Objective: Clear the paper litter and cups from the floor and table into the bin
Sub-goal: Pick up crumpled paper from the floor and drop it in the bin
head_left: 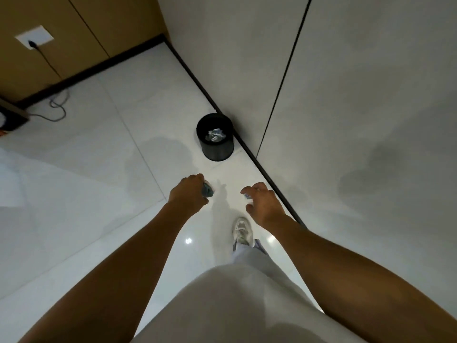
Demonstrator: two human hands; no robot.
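Head view. My left hand (189,194) gripped a crumpled teal paper wad (207,190); my right hand (263,203), fingers loosely curled, pinched a small paper scrap (246,195). Bin (215,137) ahead against the wall (346,95), litter already inside. Risk, as I judged: tossing from this far could miss. Nearby: cable (55,105), my shoe (242,230); nothing blocked the path.

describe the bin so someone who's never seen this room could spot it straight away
Follow the dark skirting strip along the foot of the pale grey wall on the right. Where it meets the white tiled floor stands the bin, ahead of both hands. It is a small round black container, the only one in view, with crumpled paper lying at its bottom.
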